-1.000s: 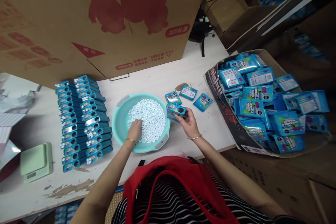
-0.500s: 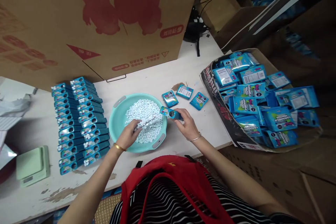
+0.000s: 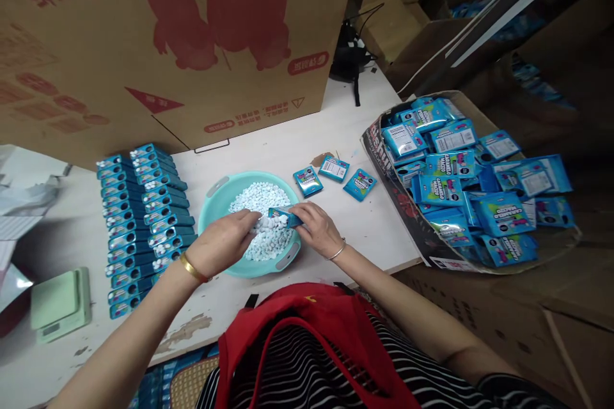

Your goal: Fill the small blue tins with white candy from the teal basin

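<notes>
A turquoise basin (image 3: 211,204) stands in front of me, holding a heap of small white candies (image 3: 259,198). Over it, my left hand (image 3: 224,239) is closed on what looks like a small clear scoop (image 3: 263,223), full of the candies and mostly hidden by them. From the other side, my right hand (image 3: 317,230) grips a small blue candy box (image 3: 288,217). White candies lie at the box's top end, where the scoop meets it. Three blue boxes (image 3: 361,184) lie flat on the table just beyond my right hand.
Two rows of blue boxes (image 3: 125,230) with round holes stand on the left, near a pale green scale (image 3: 57,303). At right, an open carton (image 3: 400,204) is heaped with blue boxes. A large cardboard box (image 3: 230,96) walls off the back.
My left hand has lifted the scoop with candies up from the heap towards the box. My right hand has brought the box left, over the basin.
</notes>
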A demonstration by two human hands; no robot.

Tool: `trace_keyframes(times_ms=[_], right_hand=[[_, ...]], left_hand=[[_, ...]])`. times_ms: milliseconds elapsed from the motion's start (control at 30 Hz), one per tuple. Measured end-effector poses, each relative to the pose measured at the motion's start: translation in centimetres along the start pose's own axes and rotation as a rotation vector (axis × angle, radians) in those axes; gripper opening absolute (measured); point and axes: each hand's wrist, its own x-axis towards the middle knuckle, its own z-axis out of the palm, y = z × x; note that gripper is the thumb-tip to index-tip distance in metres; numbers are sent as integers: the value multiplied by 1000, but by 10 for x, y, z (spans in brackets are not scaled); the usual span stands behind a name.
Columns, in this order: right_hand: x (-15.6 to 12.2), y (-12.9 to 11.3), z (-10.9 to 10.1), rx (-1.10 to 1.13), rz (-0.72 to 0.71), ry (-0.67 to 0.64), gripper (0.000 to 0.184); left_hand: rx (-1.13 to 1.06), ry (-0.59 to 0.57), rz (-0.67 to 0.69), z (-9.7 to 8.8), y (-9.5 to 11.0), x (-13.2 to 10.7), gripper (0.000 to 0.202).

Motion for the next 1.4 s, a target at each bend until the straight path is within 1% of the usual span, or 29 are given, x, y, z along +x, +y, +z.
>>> trace_keyframes(times_ms=[133, 267, 400, 500, 567, 667, 767, 833, 900, 933, 1000, 1033, 1100, 1167, 1200, 1267, 1333, 1400], right_hand=[[0, -2, 4, 34, 25, -21, 43], [1, -3, 5, 53, 31, -17, 40], [1, -2, 7, 63, 16, -24, 38], [0, 0, 10, 50, 5, -20, 37], [0, 1, 12, 39, 10, -26, 38], [-1, 2, 14, 35, 13, -51, 40], [-1, 1, 16, 38, 4, -70, 41], [-1, 1, 17, 50, 0, -67, 41], [-2, 2, 16, 83, 12, -47, 41], [-3, 3, 15, 106, 27, -31, 41], [-4, 6, 10, 156, 73, 9, 41], [-5, 9, 7, 180, 101, 30, 40], [-8, 13, 0, 218, 160, 69, 37], [-10, 17, -6, 242, 203, 97, 33], [-11, 19, -9, 249, 218, 106, 32], [-12, 21, -12, 254, 246, 128, 30], [-14, 21, -12, 258, 284, 159, 29], [-15, 22, -10, 268, 330, 185, 30]], left_hand=[[126, -46, -70, -17, 17, 1, 36], [231, -75, -96, -27, 31, 0, 43], [309, -101, -81, -29, 39, -2, 33], [342, -113, -35, -25, 38, -4, 28], [339, -97, -9, -20, 36, -6, 28], [309, -59, -2, -15, 35, -9, 28], [313, -80, -5, -14, 36, -10, 29], [281, -87, -11, -14, 30, -12, 29], [191, -37, -48, -8, 12, -14, 27], [140, -3, -86, -2, -1, -15, 26], [54, 23, -186, 19, -35, -18, 25], [28, -6, -237, 33, -53, -18, 24], [-30, -124, -322, 66, -84, -17, 19], [-67, -168, -332, 99, -102, -11, 16], [-86, -173, -319, 115, -106, -6, 16], [-134, -161, -277, 141, -104, 6, 16], [-191, -137, -233, 162, -95, 20, 17], [-247, -108, -198, 177, -85, 31, 19]])
